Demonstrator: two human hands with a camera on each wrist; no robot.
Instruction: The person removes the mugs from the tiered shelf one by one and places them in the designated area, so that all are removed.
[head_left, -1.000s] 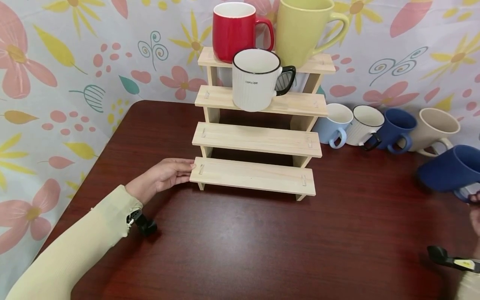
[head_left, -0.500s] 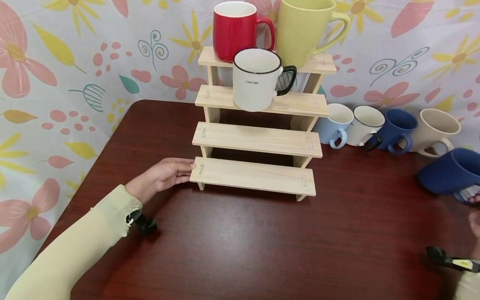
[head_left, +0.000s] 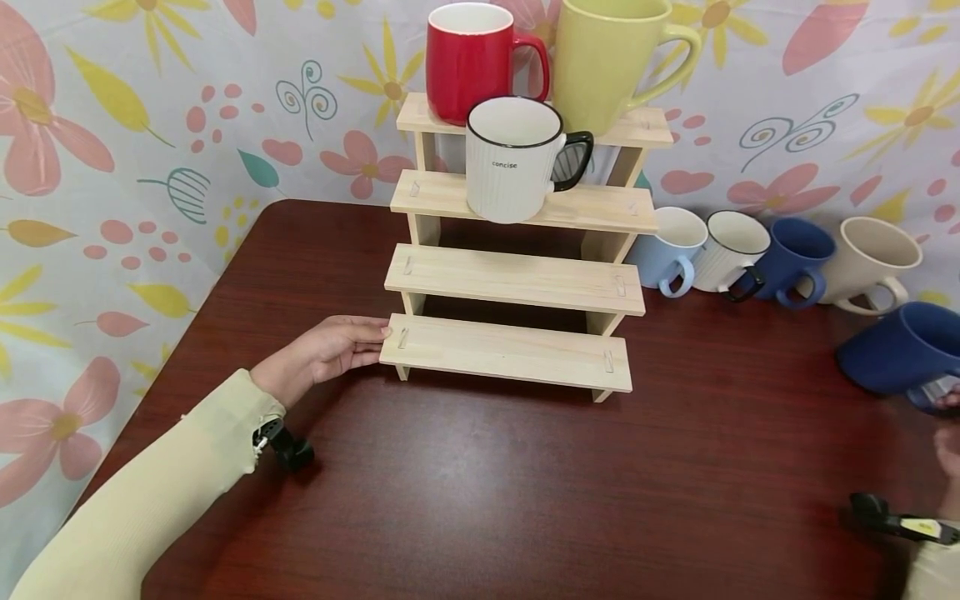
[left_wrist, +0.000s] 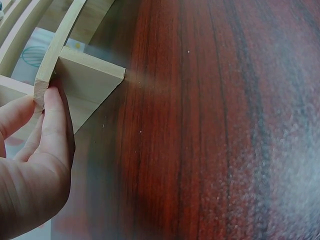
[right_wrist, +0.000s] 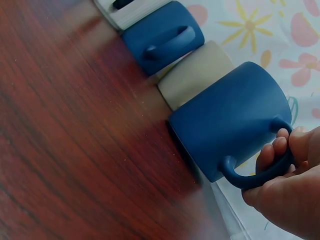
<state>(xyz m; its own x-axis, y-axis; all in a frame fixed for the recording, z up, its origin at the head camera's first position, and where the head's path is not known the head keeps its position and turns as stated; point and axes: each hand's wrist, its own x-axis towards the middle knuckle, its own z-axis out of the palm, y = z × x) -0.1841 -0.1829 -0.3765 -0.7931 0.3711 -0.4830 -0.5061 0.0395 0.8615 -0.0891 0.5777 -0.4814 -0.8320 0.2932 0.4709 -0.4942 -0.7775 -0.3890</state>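
Note:
At the left end of a stepped wooden display rack [head_left: 506,354], my left hand [head_left: 337,350] pinches the lowest shelf, thumb and fingers [left_wrist: 54,125] on either side of the board's end. My right hand [right_wrist: 290,180], mostly cut off at the head view's right edge, grips the handle of a large dark blue mug [right_wrist: 232,120]. That mug leans in the head view; whether its base touches the table cannot be told. On the rack, a red mug [head_left: 468,67] and a yellow-green mug [head_left: 603,67] stand on top, and a white black-rimmed mug [head_left: 510,171] is one step lower.
Right of the rack, along the patterned cloth [head_left: 247,108], stand a light blue mug [head_left: 667,242], a white black-handled mug [head_left: 723,250], a smaller blue mug [head_left: 795,250] and a beige mug [head_left: 862,258]. Dark reddish-brown table [head_left: 487,483] stretches in front.
The large blue mug in my right hand has moved slightly down in the head view. My left hand and the rack stay in place.

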